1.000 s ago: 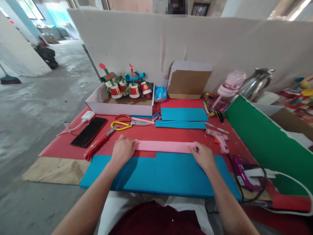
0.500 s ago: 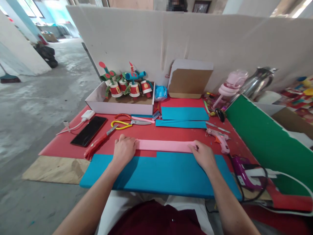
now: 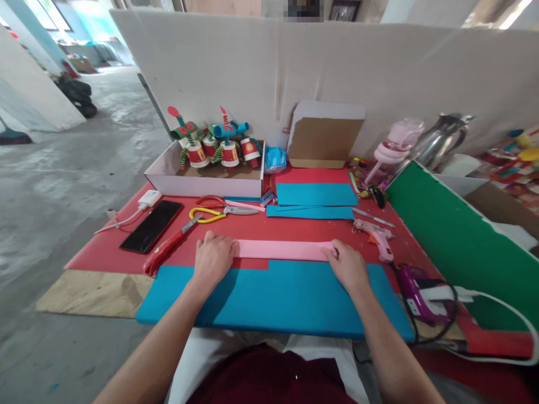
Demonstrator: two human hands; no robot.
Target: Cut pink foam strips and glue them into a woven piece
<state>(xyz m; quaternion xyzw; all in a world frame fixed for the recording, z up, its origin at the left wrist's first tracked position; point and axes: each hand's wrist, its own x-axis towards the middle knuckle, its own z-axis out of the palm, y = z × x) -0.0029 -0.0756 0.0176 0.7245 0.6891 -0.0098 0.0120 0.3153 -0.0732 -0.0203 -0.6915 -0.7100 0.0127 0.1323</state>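
Observation:
A pink paper strip [image 3: 280, 250] is stretched level across the red table, just beyond a blue sheet [image 3: 269, 303] at the near edge. My left hand [image 3: 214, 255] is closed over the strip's left end, fingers curled down onto it. At the other end, my right hand [image 3: 347, 262] grips the strip between thumb and fingers. Beyond my left hand lie scissors [image 3: 229, 211] with red and yellow handles and a red-handled knife [image 3: 170, 244]. A pink glue gun [image 3: 378, 237] rests to the right of my right hand.
Blue paper pieces [image 3: 314, 194] lie farther back. A white box [image 3: 206, 187] holds several paper-cup figures [image 3: 229, 152]. A phone [image 3: 152, 226] lies at left. At right are a purple device [image 3: 423, 297] with cables, a green board [image 3: 463, 252], a pink bottle [image 3: 396, 148] and a metal jug [image 3: 442, 140].
The whole view has shifted very slightly. Both hands stay on the ends of the pink paper strip, with no clear movement of the strip.

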